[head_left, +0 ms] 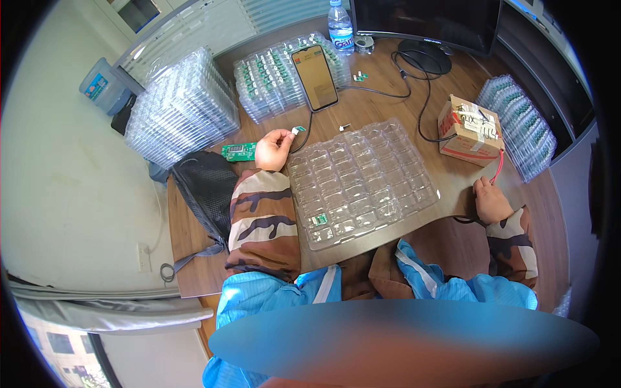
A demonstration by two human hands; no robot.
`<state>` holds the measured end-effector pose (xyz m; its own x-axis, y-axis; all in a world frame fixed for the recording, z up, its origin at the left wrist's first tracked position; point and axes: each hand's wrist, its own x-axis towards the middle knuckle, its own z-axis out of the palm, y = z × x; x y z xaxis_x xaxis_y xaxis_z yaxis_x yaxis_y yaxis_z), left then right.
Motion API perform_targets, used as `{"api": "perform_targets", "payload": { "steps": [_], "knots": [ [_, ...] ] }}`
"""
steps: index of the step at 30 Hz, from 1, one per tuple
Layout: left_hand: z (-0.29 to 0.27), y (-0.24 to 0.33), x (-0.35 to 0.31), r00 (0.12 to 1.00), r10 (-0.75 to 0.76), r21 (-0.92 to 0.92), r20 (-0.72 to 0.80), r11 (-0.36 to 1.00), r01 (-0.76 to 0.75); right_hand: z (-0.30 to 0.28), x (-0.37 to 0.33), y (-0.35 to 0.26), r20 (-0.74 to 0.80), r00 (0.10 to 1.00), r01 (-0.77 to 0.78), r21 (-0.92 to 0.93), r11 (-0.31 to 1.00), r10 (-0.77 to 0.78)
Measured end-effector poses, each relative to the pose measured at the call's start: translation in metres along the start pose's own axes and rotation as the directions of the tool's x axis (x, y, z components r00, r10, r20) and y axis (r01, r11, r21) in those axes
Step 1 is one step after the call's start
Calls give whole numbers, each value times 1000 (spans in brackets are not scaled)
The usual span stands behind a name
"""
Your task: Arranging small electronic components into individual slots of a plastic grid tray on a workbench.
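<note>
My left hand (pixel 274 150) pinches a small green-and-white circuit board (pixel 298 130) between thumb and fingertips, above the far left corner of a clear plastic tray (pixel 424 197). One small green board (pixel 319 220) sits in a compartment near the tray's front left. Beside my left wrist lies a larger green circuit board with a small display (pixel 239 152). At the right, my right hand (pixel 493 202) is closed at the end of red wires (pixel 497 169), which run down from a taped cardboard box (pixel 471 131). The exact grip of its fingertips is too small to see.
Stacked clear trays (pixel 184 107) stand at the left, more with green boards (pixel 272 74) at the back and right. A propped phone (pixel 315 77), a water bottle (pixel 340 29), a monitor (pixel 427 18) and black cables (pixel 422 107) are behind. A black mesh bag (pixel 206 191) lies left.
</note>
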<state>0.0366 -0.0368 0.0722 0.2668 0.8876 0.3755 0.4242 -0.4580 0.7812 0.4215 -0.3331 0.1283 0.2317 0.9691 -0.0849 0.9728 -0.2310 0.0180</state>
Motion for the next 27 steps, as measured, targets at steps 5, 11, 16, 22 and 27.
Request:
{"api": "perform_targets", "payload": {
  "steps": [5, 11, 16, 22, 27],
  "knots": [
    [1, 2, 0, 1000, -20, -33, 16, 999, 21, -5, 2, -6, 23, 1000, -3, -29, 1000, 4],
    [-2, 10, -2, 999, 43, 23, 16, 999, -43, -74, 10, -51, -50, 997, -61, -168, 984, 54],
    [1, 10, -1, 999, 20, -6, -30, 1000, -20, -105, 75, -116, -397, 841, 347, -125, 930, -367],
    [0, 14, -1, 999, 27, 13, -19, 1000, -27, -68, 203, -202, -701, 609, 612, 119, 782, -370],
    [-1, 19, 0, 1000, 24, 24, -11, 999, -24, -41, 244, -223, -777, 529, 635, 95, 767, -342]
  ]
}}
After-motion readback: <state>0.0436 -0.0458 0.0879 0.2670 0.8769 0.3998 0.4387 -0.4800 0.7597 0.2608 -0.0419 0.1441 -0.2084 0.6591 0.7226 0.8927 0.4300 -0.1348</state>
